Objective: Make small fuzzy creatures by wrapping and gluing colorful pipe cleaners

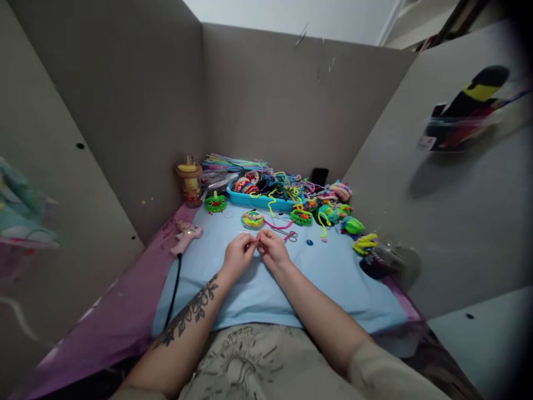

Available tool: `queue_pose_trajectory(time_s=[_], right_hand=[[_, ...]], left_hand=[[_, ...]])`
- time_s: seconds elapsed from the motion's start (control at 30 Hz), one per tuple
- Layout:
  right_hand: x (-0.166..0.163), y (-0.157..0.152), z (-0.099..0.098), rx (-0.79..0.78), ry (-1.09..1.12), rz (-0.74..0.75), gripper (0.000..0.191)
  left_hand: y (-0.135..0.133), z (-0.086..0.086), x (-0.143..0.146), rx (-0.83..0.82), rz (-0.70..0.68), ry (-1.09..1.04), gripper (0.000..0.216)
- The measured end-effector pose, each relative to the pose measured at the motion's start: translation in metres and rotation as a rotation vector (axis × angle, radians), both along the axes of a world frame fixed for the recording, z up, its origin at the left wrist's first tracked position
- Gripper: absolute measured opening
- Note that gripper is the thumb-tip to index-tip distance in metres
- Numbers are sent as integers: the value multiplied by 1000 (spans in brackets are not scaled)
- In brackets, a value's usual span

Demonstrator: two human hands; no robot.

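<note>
Over the blue cloth (200,289), my left hand (240,254) and my right hand (272,248) meet fingertip to fingertip. Both are closed in a pinch. A small pinkish bit seems to show between them, too tiny to name. Just behind the fingers lies a pink pipe cleaner (283,226), with scissors (292,236) beside it. A round yellow and multicoloured fuzzy piece (252,219) rests a little further back. To the right of my right hand sits a small dark blue oval piece (309,243).
A pink glue gun (187,240) with a black cord lies left. Behind stands a blue tray (262,202) heaped with pipe cleaners, near a cup (190,186) and a green fuzzy figure (215,203). Several fuzzy pieces (352,225) line the right side. Grey panels (291,100) enclose the table.
</note>
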State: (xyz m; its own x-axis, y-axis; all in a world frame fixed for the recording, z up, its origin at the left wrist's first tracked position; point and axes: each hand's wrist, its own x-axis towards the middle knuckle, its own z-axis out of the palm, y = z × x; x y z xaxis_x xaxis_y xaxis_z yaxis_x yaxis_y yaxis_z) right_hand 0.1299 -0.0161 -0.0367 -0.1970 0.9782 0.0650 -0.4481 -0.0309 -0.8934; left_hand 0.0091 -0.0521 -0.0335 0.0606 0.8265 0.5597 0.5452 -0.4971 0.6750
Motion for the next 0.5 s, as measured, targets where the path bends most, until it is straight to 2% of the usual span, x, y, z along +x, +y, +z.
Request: queue_pose_trajectory(time_s=[0.07,0.13,0.27,0.37,0.5], right_hand=[[2,0,3,20,2,49,24],[10,1,9,121,-151,70,19],[31,6,19,505,-596,-78,15],[40,9,14,694,-746,-172,18],[40,11,-2,793,-824,-158,12]], left_hand=[[-2,0,2,8,12,10,17],[-3,0,1,10,38,51,19],[-2,-1,0,3,101,173,18],[-1,-2,1,16,143,258,17],[-2,-3,2,30,169,332,19]])
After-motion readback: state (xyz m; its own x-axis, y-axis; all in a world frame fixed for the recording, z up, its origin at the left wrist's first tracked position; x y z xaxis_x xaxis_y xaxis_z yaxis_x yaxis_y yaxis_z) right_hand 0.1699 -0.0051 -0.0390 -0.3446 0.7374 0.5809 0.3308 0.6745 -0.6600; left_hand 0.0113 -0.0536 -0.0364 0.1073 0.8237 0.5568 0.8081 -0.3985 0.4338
